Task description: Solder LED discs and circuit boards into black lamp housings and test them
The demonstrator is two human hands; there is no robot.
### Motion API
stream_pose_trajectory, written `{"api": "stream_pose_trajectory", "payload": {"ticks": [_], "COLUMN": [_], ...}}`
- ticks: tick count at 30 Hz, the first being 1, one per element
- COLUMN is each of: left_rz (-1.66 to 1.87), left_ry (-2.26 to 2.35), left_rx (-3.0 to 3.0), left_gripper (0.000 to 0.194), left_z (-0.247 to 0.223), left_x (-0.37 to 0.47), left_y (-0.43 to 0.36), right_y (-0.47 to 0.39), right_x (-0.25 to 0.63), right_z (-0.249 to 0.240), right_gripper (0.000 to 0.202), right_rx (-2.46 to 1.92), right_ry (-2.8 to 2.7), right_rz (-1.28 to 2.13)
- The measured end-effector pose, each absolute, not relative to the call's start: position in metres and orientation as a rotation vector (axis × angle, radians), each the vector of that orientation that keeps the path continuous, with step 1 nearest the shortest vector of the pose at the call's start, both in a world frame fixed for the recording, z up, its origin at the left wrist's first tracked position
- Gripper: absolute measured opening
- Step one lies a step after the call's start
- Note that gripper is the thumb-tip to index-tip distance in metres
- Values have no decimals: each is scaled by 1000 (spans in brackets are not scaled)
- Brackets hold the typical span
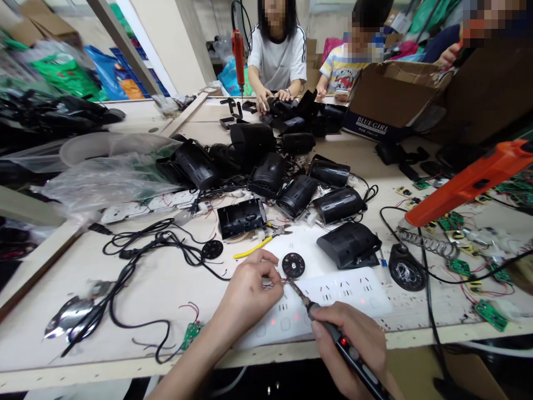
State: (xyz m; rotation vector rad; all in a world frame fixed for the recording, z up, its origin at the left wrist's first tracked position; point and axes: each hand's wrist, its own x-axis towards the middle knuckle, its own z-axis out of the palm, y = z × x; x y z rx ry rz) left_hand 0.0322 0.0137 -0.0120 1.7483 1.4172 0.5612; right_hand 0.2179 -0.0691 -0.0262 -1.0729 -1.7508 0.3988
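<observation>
Centrally, above a white plastic power strip (370,294) with lit red lights, thin reddish wires (285,281) are pinched between the thumb and fingertips of the left hand (252,289), its grip closed almost to nothing. A slim black pen-shaped soldering iron (346,347) with a metal tip and a red light is held like a pen in the right hand (353,344), the fingers closed around its barrel. Its tip is brought up to the wires; whether they are touched cannot be told. Just beyond the tip, a round black dial with coloured markings (293,265) is laid flat. Farther off, yellow-handled metal cutters (256,247) are placed near an open black plastic housing (241,218). Curved black plastic housings (348,244) are heaped beyond, tangled black cables (125,264) are spread at the left, and a bright orange tool (470,183) is seen at the right.
</observation>
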Motion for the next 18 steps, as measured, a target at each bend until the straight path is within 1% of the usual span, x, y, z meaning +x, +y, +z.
{"api": "stream_pose_trajectory", "payload": {"ticks": [6,11,18], "left_rz": [566,564,563], "left_ry": [1418,1421,1422], "left_rx": [1759,1761,1768], "left_gripper": [16,16,17], "left_z": [-12,-11,-10], "left_x": [33,33,34], "left_y": [13,14,14], "right_y": [-66,-71,-81], "right_x": [214,217,222], "right_z": [-29,-25,-18], "right_gripper": [18,18,17], "right_rx": [-994,-1037,-1124], "right_ry": [-1768,-1797,-1680], "right_rz": [244,260,206]}}
